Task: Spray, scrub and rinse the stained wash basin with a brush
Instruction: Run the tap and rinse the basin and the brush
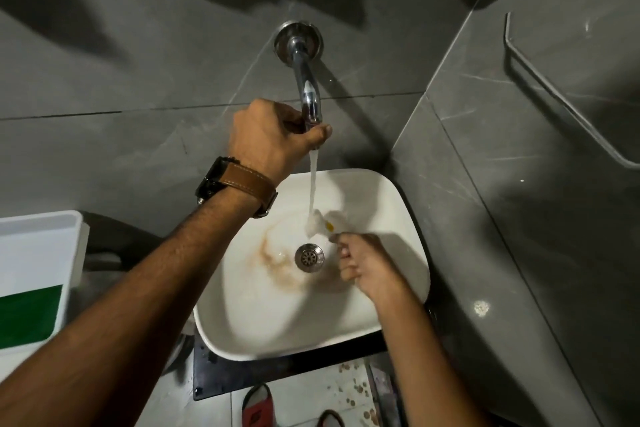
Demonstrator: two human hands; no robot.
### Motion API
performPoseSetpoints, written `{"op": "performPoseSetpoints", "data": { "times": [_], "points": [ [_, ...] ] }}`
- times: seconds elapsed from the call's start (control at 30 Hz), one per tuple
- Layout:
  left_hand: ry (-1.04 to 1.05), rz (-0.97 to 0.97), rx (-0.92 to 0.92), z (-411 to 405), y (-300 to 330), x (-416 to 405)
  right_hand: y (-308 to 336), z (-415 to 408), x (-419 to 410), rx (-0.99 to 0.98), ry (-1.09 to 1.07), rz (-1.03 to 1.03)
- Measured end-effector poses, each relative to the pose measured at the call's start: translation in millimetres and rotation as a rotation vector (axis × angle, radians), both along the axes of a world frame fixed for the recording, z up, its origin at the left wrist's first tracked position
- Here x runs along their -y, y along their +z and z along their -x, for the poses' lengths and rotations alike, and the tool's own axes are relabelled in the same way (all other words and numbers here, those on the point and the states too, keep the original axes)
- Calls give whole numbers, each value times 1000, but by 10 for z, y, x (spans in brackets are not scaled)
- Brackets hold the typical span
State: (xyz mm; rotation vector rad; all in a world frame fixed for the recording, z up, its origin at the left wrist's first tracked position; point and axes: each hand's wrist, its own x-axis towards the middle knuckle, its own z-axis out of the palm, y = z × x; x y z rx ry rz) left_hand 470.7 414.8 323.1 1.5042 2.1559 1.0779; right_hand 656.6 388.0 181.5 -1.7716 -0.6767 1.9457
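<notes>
A white wash basin [391, 291] sits below me with a brown stain [273, 253] curling around its metal drain [309, 257]. A chrome wall tap [304, 80] runs water [313, 184] down into the basin. My left hand [273, 139], with a brown-strapped watch on the wrist, is closed around the tap's end. My right hand [363, 263] is inside the basin, gripping a pale brush [323, 224] with a yellow mark, and the stream falls on the brush head.
Dark grey tiled walls surround the basin, with a metal towel rail [561, 94] on the right wall. A white and green container [34, 274] stands at the left. A black shelf [277, 373] carries the basin; red slippers [258, 406] show on the floor below.
</notes>
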Motion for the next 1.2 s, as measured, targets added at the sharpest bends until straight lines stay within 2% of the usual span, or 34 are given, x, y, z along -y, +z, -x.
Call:
{"op": "performPoseSetpoints", "data": {
  "times": [0.3, 0.5, 0.77, 0.93, 1.0, 1.13, 1.2],
  "points": [
    [2, 35, 54, 26, 0, -6, 911, -6, -253, -100, 101, -114],
    [3, 40, 43, -1, 1, -1, 1259, 2, -300, -110, 134, -214],
    [10, 41, 46, -5, -5, 3, 1320, 4, -296, -127, 149, -224],
    [-6, 46, 60, -2, -13, 5, 1011, -59, -327, -169, 132, -225],
    [-7, 48, 76, 7, -21, -1, 728, -72, -247, -72, 132, -213],
    [-12, 43, 83, 13, -23, -2, 264, -56, 116, 304, 296, -185],
    [-15, 46, 88, 9, -27, -6, 212, -39, 204, 308, 323, -132]
  ]
}}
